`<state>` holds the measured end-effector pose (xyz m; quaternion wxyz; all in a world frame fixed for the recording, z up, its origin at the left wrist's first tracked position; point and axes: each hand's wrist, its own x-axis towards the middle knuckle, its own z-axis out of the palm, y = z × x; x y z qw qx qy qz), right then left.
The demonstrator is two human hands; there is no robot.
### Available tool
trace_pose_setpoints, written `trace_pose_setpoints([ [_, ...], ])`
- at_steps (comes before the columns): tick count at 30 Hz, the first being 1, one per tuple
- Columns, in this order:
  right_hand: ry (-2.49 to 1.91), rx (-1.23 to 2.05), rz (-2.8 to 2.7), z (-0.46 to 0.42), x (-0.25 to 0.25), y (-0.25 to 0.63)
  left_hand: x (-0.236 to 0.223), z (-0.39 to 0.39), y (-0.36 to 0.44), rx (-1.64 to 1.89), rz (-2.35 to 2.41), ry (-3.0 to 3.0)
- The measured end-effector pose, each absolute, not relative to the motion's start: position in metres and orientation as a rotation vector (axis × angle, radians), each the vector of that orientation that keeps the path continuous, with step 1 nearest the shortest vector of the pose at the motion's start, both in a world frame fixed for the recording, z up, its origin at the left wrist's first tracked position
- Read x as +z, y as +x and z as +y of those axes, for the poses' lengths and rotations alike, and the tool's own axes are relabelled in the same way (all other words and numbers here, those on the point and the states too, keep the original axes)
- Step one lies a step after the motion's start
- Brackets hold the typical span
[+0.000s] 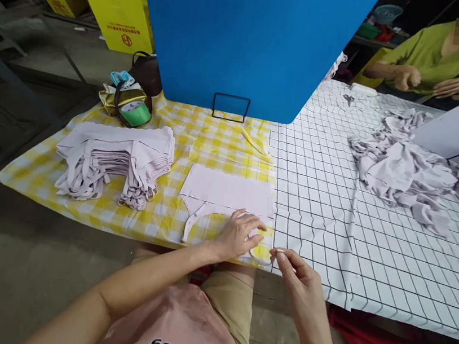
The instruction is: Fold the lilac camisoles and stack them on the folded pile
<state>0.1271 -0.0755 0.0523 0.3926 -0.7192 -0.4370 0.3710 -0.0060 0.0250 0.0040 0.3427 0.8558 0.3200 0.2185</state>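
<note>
A pale lilac garment [226, 191] lies flat on the yellow checked cloth [163, 217] at the table's near edge, with thin straps trailing toward me. My left hand [240, 236] rests on its lower right part, fingers curled and pressing on a strap. Just right of it, my right hand [297, 281] pinches the end of a strap loop at the table edge. A neat stack of the same folded garments [118, 159] sits to the left.
A blue upright board [252, 38] stands behind the garment. On the white grid cloth [373, 243] lies a loose heap of lilac pieces [404, 171]. A green tape roll and gold bag [130, 104] sit back left. Another person in green [436, 64] works at far right.
</note>
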Motion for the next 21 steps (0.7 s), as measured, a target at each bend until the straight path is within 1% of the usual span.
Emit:
trace_pose_setpoints([
  [4,-1.876,0.804,-1.319,-0.065,0.043,0.12,0.025,0.012,-0.013,0.618,0.758,2.13],
  [10,-1.941,0.717,-1.413,-0.058,0.035,0.115,0.023,0.014,-0.016,0.551,0.834,2.101],
  [13,-1.969,0.755,-1.446,-0.056,0.033,0.114,0.02,0.017,-0.015,0.524,0.859,2.027],
  [17,-1.998,0.939,-1.427,-0.055,0.028,0.11,0.017,0.021,-0.013,0.464,0.916,1.792],
  [19,-1.997,0.884,-1.435,-0.056,0.023,0.107,0.013,0.024,-0.013,0.429,0.973,1.695],
  [21,-1.988,0.737,-1.486,-0.056,0.018,0.105,0.01,0.027,-0.014,0.4,1.017,1.612],
])
